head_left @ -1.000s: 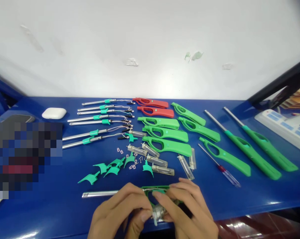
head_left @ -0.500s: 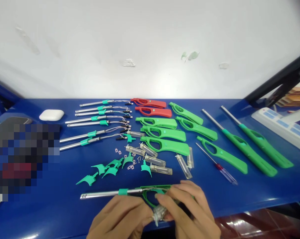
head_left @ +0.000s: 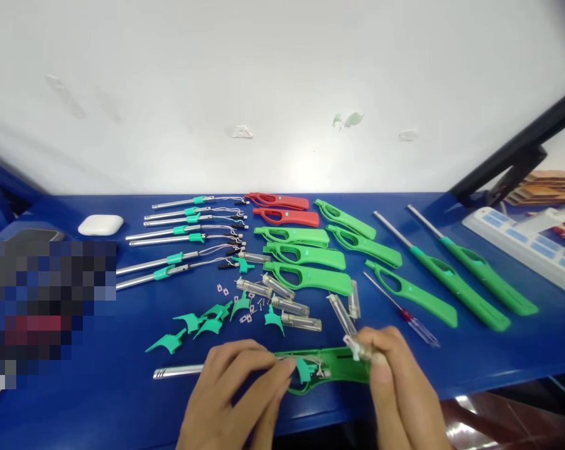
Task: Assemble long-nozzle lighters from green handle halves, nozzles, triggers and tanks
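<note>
Left hand (head_left: 235,400): bottom middle, fingers pressed down on the open green lighter half (head_left: 332,369) and its metal tube (head_left: 177,372).
Right hand (head_left: 399,387): bottom right, grip pinched shut on a small clear fuel tank (head_left: 357,348).
Done: two whole lighters (head_left: 451,281) lie at right.
Left: tubes, shells, tanks, triggers (head_left: 207,322) wait on the tabletop (head_left: 498,350).

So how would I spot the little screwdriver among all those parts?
Start at the blue table and look right of centre, between the lone green handle half and the right hand. The screwdriver lies there diagonally. It alone has a thin bare metal shaft ending in a clear handle with a red band.
</note>
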### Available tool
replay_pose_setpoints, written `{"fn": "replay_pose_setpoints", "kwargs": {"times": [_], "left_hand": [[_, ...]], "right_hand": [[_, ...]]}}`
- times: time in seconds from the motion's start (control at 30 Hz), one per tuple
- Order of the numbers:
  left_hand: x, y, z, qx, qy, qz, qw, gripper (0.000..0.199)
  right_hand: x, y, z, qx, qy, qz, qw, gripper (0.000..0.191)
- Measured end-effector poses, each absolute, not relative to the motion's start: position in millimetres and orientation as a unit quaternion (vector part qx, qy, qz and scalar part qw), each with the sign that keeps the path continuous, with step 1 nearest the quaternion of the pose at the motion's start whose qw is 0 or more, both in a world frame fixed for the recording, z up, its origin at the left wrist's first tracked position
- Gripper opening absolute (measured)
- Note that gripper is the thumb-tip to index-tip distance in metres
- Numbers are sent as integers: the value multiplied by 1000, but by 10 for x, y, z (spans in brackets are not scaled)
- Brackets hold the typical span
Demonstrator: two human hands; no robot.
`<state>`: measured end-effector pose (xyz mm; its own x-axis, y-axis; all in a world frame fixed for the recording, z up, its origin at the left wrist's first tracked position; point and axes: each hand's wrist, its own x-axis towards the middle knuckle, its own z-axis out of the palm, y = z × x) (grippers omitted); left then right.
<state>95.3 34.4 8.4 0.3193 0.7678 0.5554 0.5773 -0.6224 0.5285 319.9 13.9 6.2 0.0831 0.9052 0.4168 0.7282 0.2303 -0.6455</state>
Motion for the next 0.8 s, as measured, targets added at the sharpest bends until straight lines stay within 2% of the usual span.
{"fn": "replay_pose_setpoints", "kwargs": {"times": [0.17,0.33,0.63,0.8], "left_hand": [[1071,458,24,844,399,345,94,26],[1263,533,9,868,390,297,83,24],[1265,563,20,883,383,273,14,37],[1270,534,-32,870,384,303,65,28]], "right_hand": [[3408,130,-13,-635,-696,62,331,25],[3440,208,-95,-603,-708,102,353,15],[3400,261,-143,-568,-725,100,377,9],[3349,329,-63,-529,-755,70,382,6]]}}
